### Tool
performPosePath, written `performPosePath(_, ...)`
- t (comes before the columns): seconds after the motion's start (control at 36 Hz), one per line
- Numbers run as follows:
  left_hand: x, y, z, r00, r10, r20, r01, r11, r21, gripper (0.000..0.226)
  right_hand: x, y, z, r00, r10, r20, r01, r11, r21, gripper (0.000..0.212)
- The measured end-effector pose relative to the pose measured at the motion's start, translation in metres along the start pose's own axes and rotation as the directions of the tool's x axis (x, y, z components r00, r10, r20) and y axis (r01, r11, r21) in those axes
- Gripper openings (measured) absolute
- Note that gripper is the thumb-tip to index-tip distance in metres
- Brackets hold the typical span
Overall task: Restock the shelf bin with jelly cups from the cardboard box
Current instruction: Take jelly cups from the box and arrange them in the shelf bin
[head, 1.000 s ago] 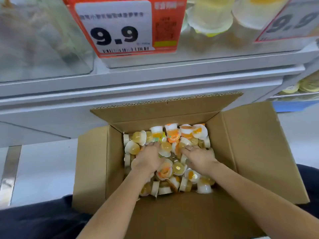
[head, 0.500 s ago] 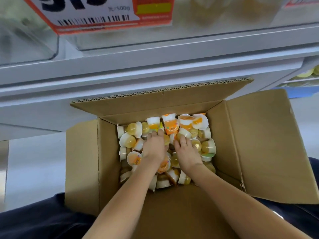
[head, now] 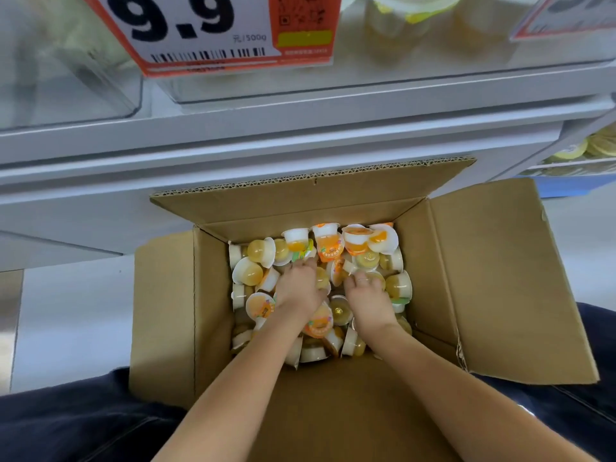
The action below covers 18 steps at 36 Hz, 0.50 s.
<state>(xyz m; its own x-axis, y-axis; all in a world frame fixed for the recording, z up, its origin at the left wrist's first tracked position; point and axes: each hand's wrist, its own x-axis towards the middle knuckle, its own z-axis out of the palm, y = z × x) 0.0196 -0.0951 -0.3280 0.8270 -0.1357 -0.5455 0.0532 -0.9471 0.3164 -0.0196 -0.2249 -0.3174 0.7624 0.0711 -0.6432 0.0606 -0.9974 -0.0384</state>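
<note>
Cardboard box (head: 493, 278) well stocked with jelly cups (head: 320, 288); most restocking left. Left hand (head: 300, 288) and right hand (head: 368, 298) dig into pile, fingers buried, grip indeterminate. Shelf bin (head: 433, 75) at 12 o'clock.

Brown cardboard box (head: 493, 278), yellow and orange jelly cups (head: 328, 246), orange-bordered white price tag (head: 213, 31)

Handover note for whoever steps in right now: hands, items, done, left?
Left hand and right hand: both down in the jelly cups, fingers curled into the pile; a firm grip can't be confirmed.
Cardboard box: open, below the shelf, on the person's lap, cups loose inside.
Shelf bin: above, behind the 9.9 price tag.
Done: nothing lifted yet.
Left: scoop cups, raise, drop into bin, repeat.
</note>
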Motion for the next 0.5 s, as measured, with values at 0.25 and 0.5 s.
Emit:
performPosePath(0.25,-0.033,0.003,-0.072,0.917,0.02,0.399,0.399,0.021,-0.917,0.045,-0.035,0.028,-0.074,0.961,0.267,-0.072,-0.1,0.579,0.809,0.045)
performPosePath(0.5,-0.104,0.057,-0.186,0.891,0.329,0.312,0.389,-0.201,-0.899,0.045,-0.12,0.035,-0.196,0.942,0.056,-0.331,0.333,-0.031,0.942,0.029)
